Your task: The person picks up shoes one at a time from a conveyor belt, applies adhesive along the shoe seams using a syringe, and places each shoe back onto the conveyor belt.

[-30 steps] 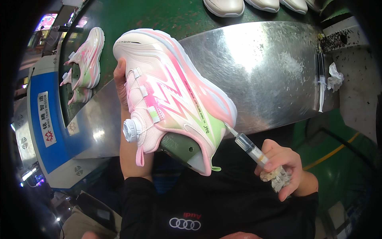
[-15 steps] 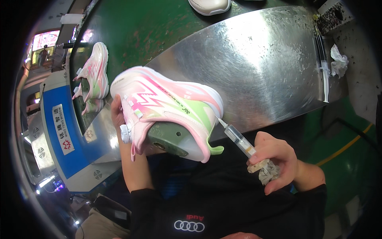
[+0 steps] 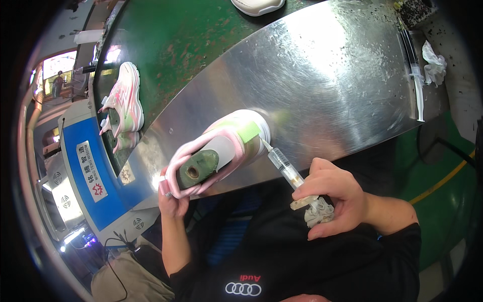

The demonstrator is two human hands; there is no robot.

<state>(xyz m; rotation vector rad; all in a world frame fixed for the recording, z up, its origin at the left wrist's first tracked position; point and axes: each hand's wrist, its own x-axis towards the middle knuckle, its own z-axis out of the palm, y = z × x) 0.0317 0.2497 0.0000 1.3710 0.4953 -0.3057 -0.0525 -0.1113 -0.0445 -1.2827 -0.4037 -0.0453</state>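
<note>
My left hand (image 3: 171, 199) grips a pink, white and light green sneaker (image 3: 216, 151) by its toe end, with the opening and its green insert turned toward me. My right hand (image 3: 334, 201) holds a clear syringe (image 3: 284, 168) with a crusted plunger end. The syringe's needle tip touches the heel edge of the sneaker near the green heel tab. The shoe hangs above the front edge of a curved metal table (image 3: 327, 85).
Two matching pink sneakers (image 3: 123, 108) lie on the green belt (image 3: 181, 45) at the left. Another syringe (image 3: 415, 75) and a crumpled white cloth (image 3: 435, 60) rest at the table's right end. A white shoe (image 3: 256, 6) sits at the top. A blue machine panel (image 3: 93, 176) stands at left.
The sneaker has been rotated from side-on to opening-facing and lowered. My right hand has kept the syringe's needle at the heel while following the shoe.
</note>
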